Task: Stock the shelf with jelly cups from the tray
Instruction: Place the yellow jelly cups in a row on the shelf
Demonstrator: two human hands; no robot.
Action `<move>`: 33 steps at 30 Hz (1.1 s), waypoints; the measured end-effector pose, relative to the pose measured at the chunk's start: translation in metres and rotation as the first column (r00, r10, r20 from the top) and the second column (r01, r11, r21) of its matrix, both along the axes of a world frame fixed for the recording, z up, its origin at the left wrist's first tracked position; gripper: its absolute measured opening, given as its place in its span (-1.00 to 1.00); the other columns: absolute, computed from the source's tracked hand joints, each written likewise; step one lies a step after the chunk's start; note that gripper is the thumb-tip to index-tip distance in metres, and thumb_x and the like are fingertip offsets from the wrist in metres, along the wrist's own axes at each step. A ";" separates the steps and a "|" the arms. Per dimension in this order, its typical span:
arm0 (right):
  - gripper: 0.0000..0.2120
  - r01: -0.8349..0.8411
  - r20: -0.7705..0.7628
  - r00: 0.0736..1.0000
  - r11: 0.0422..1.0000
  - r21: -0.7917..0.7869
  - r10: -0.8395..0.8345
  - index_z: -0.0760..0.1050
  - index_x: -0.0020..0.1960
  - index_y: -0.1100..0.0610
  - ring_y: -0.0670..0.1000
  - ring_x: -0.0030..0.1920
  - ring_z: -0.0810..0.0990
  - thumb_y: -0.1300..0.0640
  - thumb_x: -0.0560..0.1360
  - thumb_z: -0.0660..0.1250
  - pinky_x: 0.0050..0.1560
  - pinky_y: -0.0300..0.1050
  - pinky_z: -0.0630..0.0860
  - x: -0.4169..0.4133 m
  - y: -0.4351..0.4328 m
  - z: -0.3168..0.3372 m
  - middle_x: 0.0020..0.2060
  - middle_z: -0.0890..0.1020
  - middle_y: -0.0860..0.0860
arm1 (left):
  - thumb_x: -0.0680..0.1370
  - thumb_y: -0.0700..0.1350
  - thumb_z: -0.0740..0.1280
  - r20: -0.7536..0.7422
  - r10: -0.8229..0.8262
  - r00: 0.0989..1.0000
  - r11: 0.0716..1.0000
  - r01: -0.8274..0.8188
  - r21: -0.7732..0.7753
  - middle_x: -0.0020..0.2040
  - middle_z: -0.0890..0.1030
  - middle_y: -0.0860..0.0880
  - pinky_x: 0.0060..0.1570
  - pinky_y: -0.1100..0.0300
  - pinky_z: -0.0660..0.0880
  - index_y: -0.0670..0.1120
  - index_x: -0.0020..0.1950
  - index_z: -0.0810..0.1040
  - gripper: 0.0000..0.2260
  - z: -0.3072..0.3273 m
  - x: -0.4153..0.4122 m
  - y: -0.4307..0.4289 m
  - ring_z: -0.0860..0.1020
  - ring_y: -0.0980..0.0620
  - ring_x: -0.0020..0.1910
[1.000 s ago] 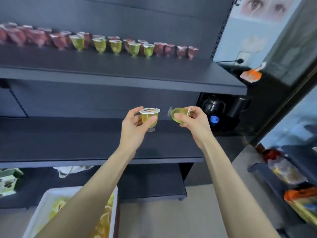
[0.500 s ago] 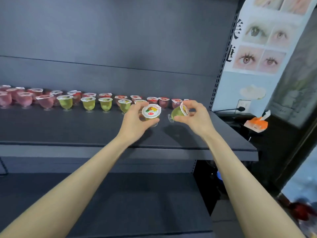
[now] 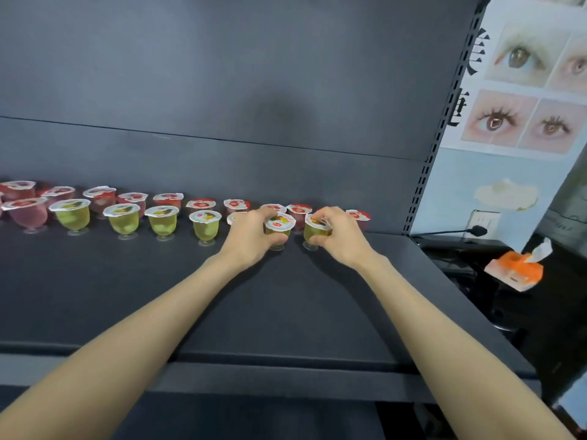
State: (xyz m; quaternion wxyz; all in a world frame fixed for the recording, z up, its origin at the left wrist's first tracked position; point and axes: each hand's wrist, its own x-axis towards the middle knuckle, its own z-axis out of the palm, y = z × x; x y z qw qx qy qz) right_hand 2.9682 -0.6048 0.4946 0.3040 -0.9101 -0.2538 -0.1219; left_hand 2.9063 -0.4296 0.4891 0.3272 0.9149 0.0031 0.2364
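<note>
On the dark upper shelf (image 3: 286,306) stand two rows of jelly cups: red ones (image 3: 167,200) at the back, green ones (image 3: 124,217) in front. My left hand (image 3: 251,236) grips a green jelly cup (image 3: 279,228) whose foot is down on the shelf at the right end of the green row. My right hand (image 3: 340,236) holds a second green jelly cup (image 3: 314,231) just right of it, also upright on the shelf. The tray is out of view.
The shelf's back panel (image 3: 254,90) rises behind the cups. A slotted upright (image 3: 444,122) bounds the shelf on the right. Beyond it are a poster of eyes (image 3: 521,90), an orange tissue box (image 3: 514,268) and a wall socket with a cable.
Both hands have risen from the lower shelf level to the upper shelf and moved forward. The two green cups now stand on the shelf at the row's right end.
</note>
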 end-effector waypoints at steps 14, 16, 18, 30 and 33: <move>-0.70 -0.065 0.088 0.993 0.984 -0.165 0.081 0.43 0.18 0.11 0.06 0.16 0.48 0.17 0.48 0.40 0.14 -0.05 0.46 0.033 0.010 -0.011 0.21 0.40 0.01 | 0.53 -0.11 0.36 -0.033 0.035 0.999 0.940 -0.022 0.340 0.09 0.49 -0.16 -0.09 0.05 0.43 -0.26 0.02 0.47 -0.78 -0.007 0.020 0.001 0.49 -0.14 -0.02; -0.70 -0.051 0.098 0.993 0.985 -0.167 0.068 0.42 0.16 0.10 0.07 0.11 0.50 0.15 0.47 0.41 0.10 -0.01 0.49 0.031 0.012 -0.011 0.19 0.41 0.02 | 0.55 -0.08 0.33 -0.042 0.033 0.999 0.917 -0.014 0.398 0.09 0.49 -0.16 -0.12 0.02 0.42 -0.25 0.04 0.45 -0.77 -0.005 0.019 0.002 0.50 -0.17 -0.01; -0.69 -0.028 0.099 0.994 0.983 -0.180 0.046 0.41 0.16 0.09 0.09 0.09 0.51 0.13 0.47 0.41 0.08 0.03 0.50 0.028 0.014 -0.011 0.18 0.40 0.02 | 0.57 -0.05 0.30 -0.060 0.025 0.998 0.889 0.005 0.459 0.13 0.49 -0.15 -0.13 0.04 0.40 -0.23 0.11 0.44 -0.74 -0.004 0.017 0.005 0.51 -0.18 0.02; -0.61 0.100 0.055 0.995 0.953 -0.284 -0.088 0.47 0.24 0.10 0.16 0.24 0.42 0.11 0.44 0.42 0.20 0.05 0.43 -0.023 0.023 0.023 0.26 0.43 0.09 | 0.55 0.03 0.25 -0.039 -0.077 0.996 0.741 0.083 0.666 0.18 0.50 -0.10 0.07 0.02 0.43 -0.11 0.23 0.49 -0.67 0.034 -0.016 0.030 0.46 -0.12 0.16; -0.64 0.131 0.113 0.988 0.964 -0.229 -0.108 0.47 0.24 0.13 0.17 0.22 0.43 0.15 0.46 0.37 0.16 -0.01 0.39 -0.053 0.029 0.034 0.23 0.46 0.12 | 0.54 0.07 0.25 -0.018 -0.086 0.996 0.736 0.076 0.672 0.21 0.51 -0.10 0.12 0.02 0.37 -0.07 0.26 0.48 -0.64 0.047 -0.039 0.039 0.44 -0.13 0.20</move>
